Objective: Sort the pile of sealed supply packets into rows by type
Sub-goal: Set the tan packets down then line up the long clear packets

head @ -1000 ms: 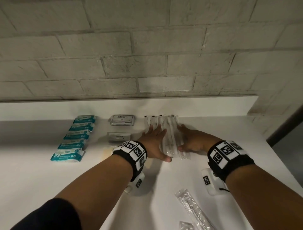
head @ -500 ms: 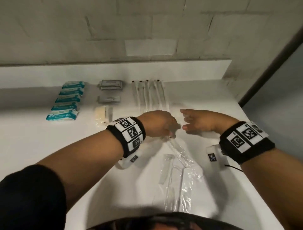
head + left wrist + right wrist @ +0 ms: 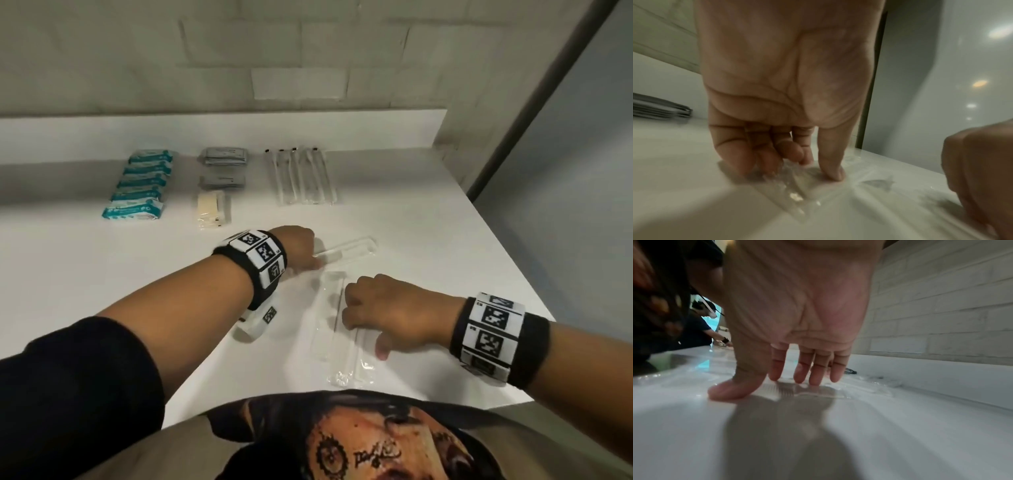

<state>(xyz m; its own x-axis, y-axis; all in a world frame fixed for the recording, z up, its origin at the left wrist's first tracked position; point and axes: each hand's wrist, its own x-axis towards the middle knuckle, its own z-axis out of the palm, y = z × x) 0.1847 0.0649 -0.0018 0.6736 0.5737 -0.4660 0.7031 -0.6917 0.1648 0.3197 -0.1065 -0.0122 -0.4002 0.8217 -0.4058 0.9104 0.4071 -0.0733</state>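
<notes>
Sorted rows lie at the back of the white table [image 3: 428, 240]: teal packets [image 3: 140, 185], grey packets [image 3: 224, 159], a cream packet [image 3: 212, 209] and long clear swab packets [image 3: 303, 176]. Nearer me, my left hand [image 3: 303, 251] pinches the end of a long clear packet [image 3: 352, 250]; in the left wrist view the thumb and curled fingers close on its crinkled plastic [image 3: 791, 172]. My right hand [image 3: 356, 315] rests its fingertips on a loose pile of clear packets [image 3: 334, 342]. In the right wrist view its fingers [image 3: 816, 378] are nearly straight, touching a clear packet [image 3: 781, 390].
The table's front edge [image 3: 445, 404] runs just in front of my torso, and its right edge [image 3: 507, 260] slants away beside a grey panel. A brick wall [image 3: 308, 51] with a white ledge backs the table. Another person shows far off in the right wrist view.
Both hands have drawn back from the row of long swab packets to the loose clear packets near the front edge. The left hand has taken hold of one packet's end.
</notes>
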